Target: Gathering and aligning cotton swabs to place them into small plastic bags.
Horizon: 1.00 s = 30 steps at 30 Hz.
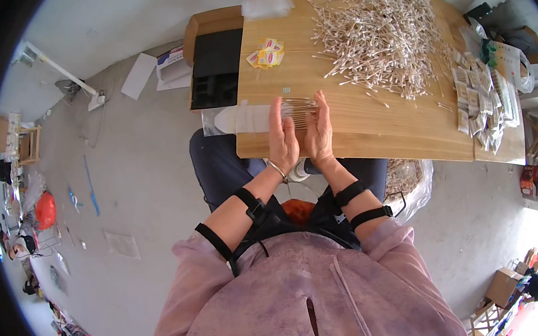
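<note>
A row of cotton swabs (298, 106) lies crosswise between my two hands near the table's front edge. My left hand (283, 135) stands at the left ends of the swabs, its fingers straight and pointing away from me. At their right ends is my right hand (318, 128), upright and facing the left, so both hands press the bundle from its ends. Just left of my left hand lies a stack of clear plastic bags (249, 119), partly over the table's left edge. Farther off, a big loose heap of cotton swabs (378, 30) covers the table.
Small yellow packets (267, 53) lie on the wooden table (407, 137). Filled swab packs (484, 101) are piled at its right end. An open cardboard box with black contents (215, 61) stands at the left edge. Beneath the table is a bag of swabs (411, 181).
</note>
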Available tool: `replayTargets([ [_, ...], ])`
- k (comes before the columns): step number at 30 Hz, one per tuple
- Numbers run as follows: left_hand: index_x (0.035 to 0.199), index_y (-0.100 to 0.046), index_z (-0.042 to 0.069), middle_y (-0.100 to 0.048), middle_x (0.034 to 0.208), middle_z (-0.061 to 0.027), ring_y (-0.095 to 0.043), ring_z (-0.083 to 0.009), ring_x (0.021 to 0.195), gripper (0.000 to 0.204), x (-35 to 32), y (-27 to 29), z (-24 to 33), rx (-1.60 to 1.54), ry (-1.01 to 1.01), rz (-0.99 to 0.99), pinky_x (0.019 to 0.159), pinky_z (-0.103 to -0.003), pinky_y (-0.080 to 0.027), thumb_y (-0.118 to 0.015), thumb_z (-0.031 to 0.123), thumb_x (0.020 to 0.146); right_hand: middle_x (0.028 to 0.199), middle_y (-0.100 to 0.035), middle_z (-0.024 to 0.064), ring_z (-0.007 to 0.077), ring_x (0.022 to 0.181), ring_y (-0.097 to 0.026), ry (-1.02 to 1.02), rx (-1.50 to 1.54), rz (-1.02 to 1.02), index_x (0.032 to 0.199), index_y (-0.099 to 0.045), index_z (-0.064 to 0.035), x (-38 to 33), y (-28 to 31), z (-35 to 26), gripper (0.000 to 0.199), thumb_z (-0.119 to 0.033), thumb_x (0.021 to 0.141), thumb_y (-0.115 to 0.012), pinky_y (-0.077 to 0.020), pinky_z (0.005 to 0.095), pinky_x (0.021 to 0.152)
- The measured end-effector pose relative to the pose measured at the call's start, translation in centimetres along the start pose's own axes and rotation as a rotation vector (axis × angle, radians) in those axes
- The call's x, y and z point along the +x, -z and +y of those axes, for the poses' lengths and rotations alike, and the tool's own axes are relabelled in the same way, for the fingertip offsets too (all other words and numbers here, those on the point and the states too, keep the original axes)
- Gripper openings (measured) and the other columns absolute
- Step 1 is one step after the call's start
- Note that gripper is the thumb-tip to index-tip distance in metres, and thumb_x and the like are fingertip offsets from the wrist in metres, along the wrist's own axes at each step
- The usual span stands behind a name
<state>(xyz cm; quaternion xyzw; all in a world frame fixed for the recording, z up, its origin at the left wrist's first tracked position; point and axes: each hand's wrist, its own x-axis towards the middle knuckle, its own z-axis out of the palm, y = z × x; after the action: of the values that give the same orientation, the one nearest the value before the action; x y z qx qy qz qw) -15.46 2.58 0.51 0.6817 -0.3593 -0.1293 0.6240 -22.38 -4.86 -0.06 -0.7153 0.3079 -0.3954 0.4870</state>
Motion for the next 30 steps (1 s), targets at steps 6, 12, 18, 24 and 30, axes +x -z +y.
replayTargets([
  [6, 0.142, -0.029, -0.003, -0.037, 0.141, -0.0242, -0.035, -0.0352, 0.133, 0.051, 2.0, 0.2, -0.3, 0.074, -0.051, 0.054, 0.110, -0.040, -0.027, -0.037, 0.026, 0.101, 0.145, -0.030, 0.0303, 0.0427, 0.138, -0.027, 0.044, -0.087, 0.099, 0.133, -0.036, 0.0037, 0.9, 0.4, 0.0, 0.045, 0.005, 0.089, -0.040, -0.0231, 0.0438, 0.113],
  [12, 0.142, -0.032, -0.001, -0.049, 0.134, -0.0202, -0.046, -0.0284, 0.127, 0.057, 5.1, 1.0, -1.5, 0.010, 0.198, -0.059, 0.105, -0.037, -0.034, -0.034, 0.039, 0.102, 0.142, -0.038, 0.0274, 0.0414, 0.136, -0.030, -0.013, -0.042, 0.057, 0.131, -0.039, 0.0037, 3.0, -0.6, 0.2, 0.039, 0.003, 0.092, -0.039, -0.0269, 0.0430, 0.112],
  [18, 0.140, -0.036, -0.002, -0.045, 0.139, -0.0195, -0.042, -0.0272, 0.131, 0.065, 5.0, 1.0, -2.0, -0.089, 0.093, -0.067, 0.107, -0.035, -0.032, -0.030, 0.049, 0.101, 0.137, -0.044, 0.0253, 0.0414, 0.135, -0.033, 0.036, -0.008, -0.002, 0.128, -0.043, 0.0026, 2.8, -1.4, 0.0, 0.035, -0.001, 0.093, -0.041, -0.0295, 0.0451, 0.110],
  [24, 0.139, -0.037, -0.003, -0.046, 0.137, -0.0216, -0.043, -0.0294, 0.130, 0.067, 4.8, 1.4, -2.2, -0.212, 0.131, -0.038, 0.107, -0.036, -0.031, -0.030, 0.052, 0.100, 0.121, -0.056, 0.0208, 0.0392, 0.122, -0.046, 0.198, -0.385, -0.145, 0.121, -0.052, -0.0005, 3.7, -0.6, 0.6, 0.032, 0.000, 0.089, -0.047, -0.0322, 0.0474, 0.106],
  [30, 0.139, -0.038, -0.003, -0.045, 0.138, -0.0230, -0.042, -0.0297, 0.131, 0.069, 3.8, 1.9, -2.0, -0.192, 0.115, -0.054, 0.108, -0.036, -0.031, -0.030, 0.053, 0.099, 0.112, -0.061, 0.0201, 0.0362, 0.118, -0.050, 0.116, -0.237, -0.177, 0.116, -0.057, -0.0019, 3.2, 0.2, 0.1, 0.028, 0.000, 0.090, -0.048, -0.0370, 0.0429, 0.103],
])
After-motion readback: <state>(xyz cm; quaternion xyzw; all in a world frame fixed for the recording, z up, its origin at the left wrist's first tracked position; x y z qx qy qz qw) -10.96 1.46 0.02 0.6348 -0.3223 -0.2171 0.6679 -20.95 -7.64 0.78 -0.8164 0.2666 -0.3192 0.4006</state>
